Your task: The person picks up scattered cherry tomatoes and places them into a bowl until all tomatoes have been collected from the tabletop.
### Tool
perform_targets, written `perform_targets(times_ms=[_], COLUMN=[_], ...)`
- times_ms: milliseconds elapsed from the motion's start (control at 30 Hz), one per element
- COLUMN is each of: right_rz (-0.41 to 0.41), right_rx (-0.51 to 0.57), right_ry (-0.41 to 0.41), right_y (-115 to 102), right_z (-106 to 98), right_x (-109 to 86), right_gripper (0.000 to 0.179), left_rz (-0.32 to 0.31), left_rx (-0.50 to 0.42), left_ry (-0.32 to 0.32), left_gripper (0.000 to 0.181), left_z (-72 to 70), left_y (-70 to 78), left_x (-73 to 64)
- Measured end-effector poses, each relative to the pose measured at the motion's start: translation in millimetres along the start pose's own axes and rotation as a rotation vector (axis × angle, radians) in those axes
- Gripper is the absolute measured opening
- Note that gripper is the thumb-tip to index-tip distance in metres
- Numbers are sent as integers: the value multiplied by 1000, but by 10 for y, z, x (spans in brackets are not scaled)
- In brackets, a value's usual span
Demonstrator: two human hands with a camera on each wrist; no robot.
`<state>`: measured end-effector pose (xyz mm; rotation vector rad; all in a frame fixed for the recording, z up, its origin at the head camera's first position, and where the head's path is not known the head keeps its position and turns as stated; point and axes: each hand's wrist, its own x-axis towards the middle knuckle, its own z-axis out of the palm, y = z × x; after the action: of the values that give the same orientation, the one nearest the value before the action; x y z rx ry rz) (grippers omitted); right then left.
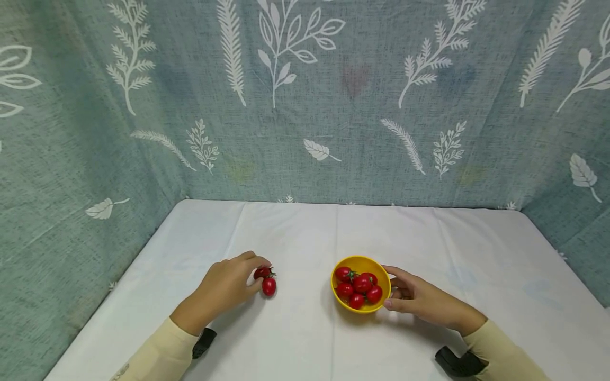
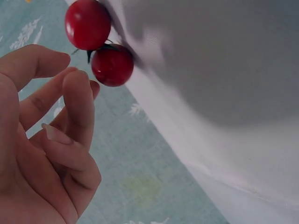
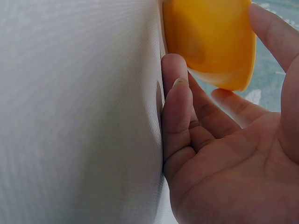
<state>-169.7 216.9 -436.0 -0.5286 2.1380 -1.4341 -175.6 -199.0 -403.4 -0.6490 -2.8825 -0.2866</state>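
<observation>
Two red cherry tomatoes (image 1: 269, 287) lie side by side on the white cloth, left of centre. My left hand (image 1: 233, 279) reaches over them with bent fingers, its thumb and index fingertip close about the farther cherry tomato (image 2: 112, 65). In the left wrist view the thumb and fingers are apart, with green stalk bits by the fruit. A yellow bowl (image 1: 337, 304) holds several cherry tomatoes (image 1: 362, 283). Beside its right wall is my right hand (image 1: 421, 297), thumb and index finger spread along the rim. Lower fingers rest on the cloth near the bowl's base (image 3: 205, 42).
A white cloth (image 1: 305, 338) covers the table. Grey-green curtains (image 1: 305, 174) with white leaf prints stand behind and at both sides. Dark wrist straps (image 1: 459, 362) show below the cream sleeves. White cloth lies between the two loose tomatoes and the bowl.
</observation>
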Motion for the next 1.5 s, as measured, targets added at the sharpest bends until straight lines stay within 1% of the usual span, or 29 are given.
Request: perform_targets(times_ms=[133, 333, 500, 633, 767, 1200, 1500], right_rz=[10, 25, 24, 17, 18, 24, 25], right_rx=[4, -11, -8, -3, -4, -11, -14], right_ry=[-1, 3, 0, -2, -1, 4, 10], right_y=[0, 15, 33, 33, 30, 30, 18], right_z=[4, 4, 3, 3, 3, -1, -4], right_x=[-1, 9, 14, 14, 14, 19, 13], right_gripper=[78, 76, 76, 77, 77, 79, 80], left_rz=[-7, -4, -36, -65, -80, -91, -80], left_rx=[28, 35, 16, 24, 28, 33, 46], left_ry=[-9, -12, -43, -74, -93, -98, -92], left_gripper=[34, 32, 31, 33, 33, 33, 33], left_z=[11, 22, 25, 30, 36, 40, 34], left_y=[-27, -44, -57, -70, -77, -92, -90], left_x=[-5, 7, 40, 69, 85, 87, 89])
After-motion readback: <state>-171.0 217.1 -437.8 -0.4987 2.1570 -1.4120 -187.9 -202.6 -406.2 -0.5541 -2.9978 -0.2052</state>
